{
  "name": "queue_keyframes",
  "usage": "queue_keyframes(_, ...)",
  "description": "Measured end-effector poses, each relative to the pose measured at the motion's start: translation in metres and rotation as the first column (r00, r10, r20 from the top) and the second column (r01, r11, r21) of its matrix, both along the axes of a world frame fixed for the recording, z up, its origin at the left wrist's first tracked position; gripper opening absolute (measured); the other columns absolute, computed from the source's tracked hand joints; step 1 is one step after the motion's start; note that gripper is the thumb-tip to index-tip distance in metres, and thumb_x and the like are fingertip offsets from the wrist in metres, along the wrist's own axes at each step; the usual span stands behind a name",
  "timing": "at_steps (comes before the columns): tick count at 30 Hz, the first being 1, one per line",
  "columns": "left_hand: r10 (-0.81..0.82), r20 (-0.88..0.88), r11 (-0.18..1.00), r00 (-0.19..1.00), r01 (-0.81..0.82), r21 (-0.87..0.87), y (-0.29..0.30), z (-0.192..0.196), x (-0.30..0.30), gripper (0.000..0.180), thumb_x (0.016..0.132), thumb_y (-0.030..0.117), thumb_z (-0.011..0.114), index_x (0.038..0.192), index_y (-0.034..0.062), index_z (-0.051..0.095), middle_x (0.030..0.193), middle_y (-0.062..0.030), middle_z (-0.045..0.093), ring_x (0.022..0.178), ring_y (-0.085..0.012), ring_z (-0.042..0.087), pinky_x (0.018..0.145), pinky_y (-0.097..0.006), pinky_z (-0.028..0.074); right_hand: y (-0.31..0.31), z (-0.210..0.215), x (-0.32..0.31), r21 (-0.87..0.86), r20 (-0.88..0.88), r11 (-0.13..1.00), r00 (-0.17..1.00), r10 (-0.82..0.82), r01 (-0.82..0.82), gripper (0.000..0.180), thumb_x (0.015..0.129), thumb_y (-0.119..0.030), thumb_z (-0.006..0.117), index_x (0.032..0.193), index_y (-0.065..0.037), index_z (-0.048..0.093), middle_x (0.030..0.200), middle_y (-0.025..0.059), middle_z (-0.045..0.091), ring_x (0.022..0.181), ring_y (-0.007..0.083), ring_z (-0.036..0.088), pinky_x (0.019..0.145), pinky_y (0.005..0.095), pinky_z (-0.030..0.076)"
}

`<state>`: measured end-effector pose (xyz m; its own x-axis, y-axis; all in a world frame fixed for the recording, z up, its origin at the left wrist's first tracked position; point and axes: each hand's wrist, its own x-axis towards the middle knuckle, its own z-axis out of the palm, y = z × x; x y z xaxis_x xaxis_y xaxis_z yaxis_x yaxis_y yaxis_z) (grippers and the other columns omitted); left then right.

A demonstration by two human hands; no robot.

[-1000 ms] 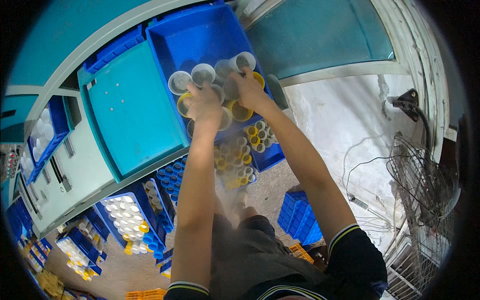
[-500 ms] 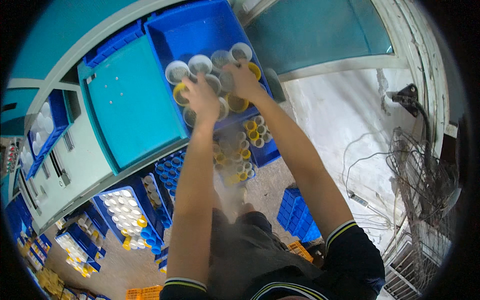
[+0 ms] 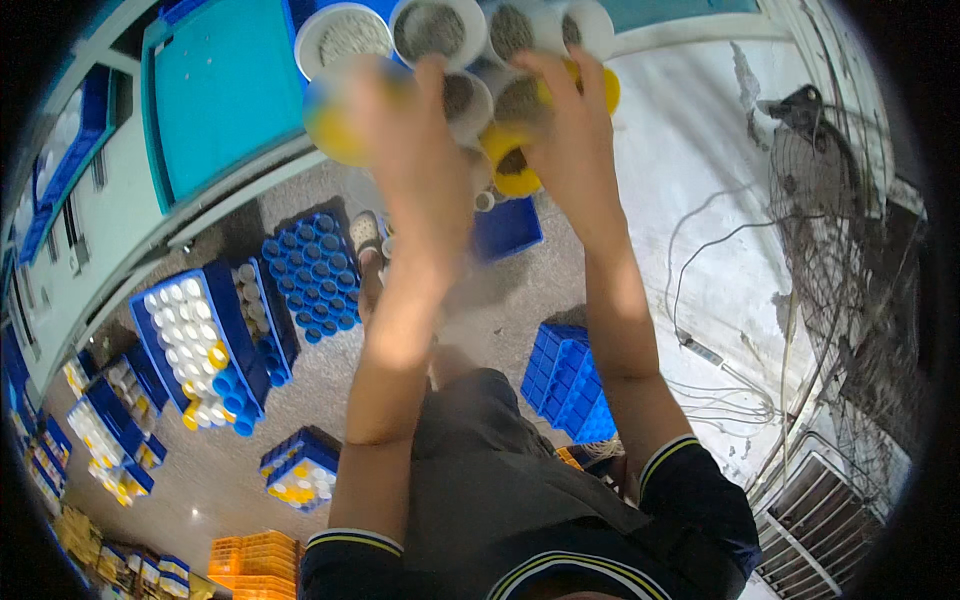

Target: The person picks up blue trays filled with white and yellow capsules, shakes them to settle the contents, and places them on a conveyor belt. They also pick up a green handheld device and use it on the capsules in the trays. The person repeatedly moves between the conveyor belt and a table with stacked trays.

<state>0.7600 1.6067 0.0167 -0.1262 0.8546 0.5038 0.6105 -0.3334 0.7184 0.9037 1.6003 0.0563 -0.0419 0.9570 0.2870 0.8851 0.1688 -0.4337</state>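
A cluster of open cups, white and yellow, is raised close to me at the top of the view. One white cup (image 3: 345,22) holds pale granules; a neighbouring white cup (image 3: 440,30) and several others hold dark grey material. My left hand (image 3: 420,170), partly blurred, grips cups on the left side, near a blurred yellow cup (image 3: 340,130). My right hand (image 3: 578,150) has its fingers over the rims on the right, by another yellow cup (image 3: 515,172). The cups are pressed together between both hands; some fingertips are hidden among them.
A teal tray (image 3: 215,110) lies on the bench at left. Below on the floor stand blue cups (image 3: 315,270), a blue crate (image 3: 145,340) of white and yellow cups, a blue divided crate (image 3: 570,380) and orange crates (image 3: 255,560). Loose cables (image 3: 690,300) hang at right.
The cups have risen out of the blue bin toward me, held between both hands, and now appear larger. My view has shifted, showing more of the floor.
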Motion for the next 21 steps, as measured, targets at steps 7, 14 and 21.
queue_keyframes(7, -0.109, 0.100, 0.756, 0.989, 0.148, -0.637, -0.217, -0.079, 0.041, 0.057, 0.070, -0.015, 0.049, 0.122, 0.0080, 0.055, 0.137, -0.0280, 0.035, 0.121, -0.0482, 0.038, 0.098, -0.051, 0.040, -0.221, -0.099, 0.043, -0.504, -0.009, 0.851, 0.985, -0.173, 0.145, 0.072, 0.059, 0.017, 0.063, 0.123, -0.014, 0.055, 0.137, 0.0244, 0.040, 0.123, 0.0472, 0.044, 0.100, 0.0445, 0.045)
queue_keyframes(14, -0.138, 0.074, 0.272, 0.988, 0.110, -0.956, -0.347, -0.317, 0.061, 0.044, 0.080, -0.002, 0.058, 0.121, 0.0163, 0.058, 0.136, -0.0218, 0.038, 0.120, -0.0437, 0.041, 0.100, -0.047, 0.040, -0.353, -0.340, 0.071, -0.774, -0.015, 0.629, 0.990, -0.137, 0.075, 0.065, 0.063, 0.011, 0.062, 0.122, -0.014, 0.053, 0.134, 0.0267, 0.040, 0.117, 0.0500, 0.046, 0.098, 0.0489, 0.044)
queue_keyframes(21, -0.148, -0.042, 0.532, 0.988, 0.043, -0.846, -0.329, -0.544, 0.053, 0.056, 0.072, -0.007, 0.060, 0.124, 0.0116, 0.054, 0.137, -0.0238, 0.034, 0.124, -0.0461, 0.037, 0.099, -0.049, 0.038, -0.321, -0.565, 0.059, -0.722, 0.049, 0.686, 0.996, -0.079, 0.090, 0.058, 0.074, 0.013, 0.058, 0.125, -0.013, 0.050, 0.137, 0.0222, 0.037, 0.116, 0.0446, 0.047, 0.088, 0.0505, 0.048)
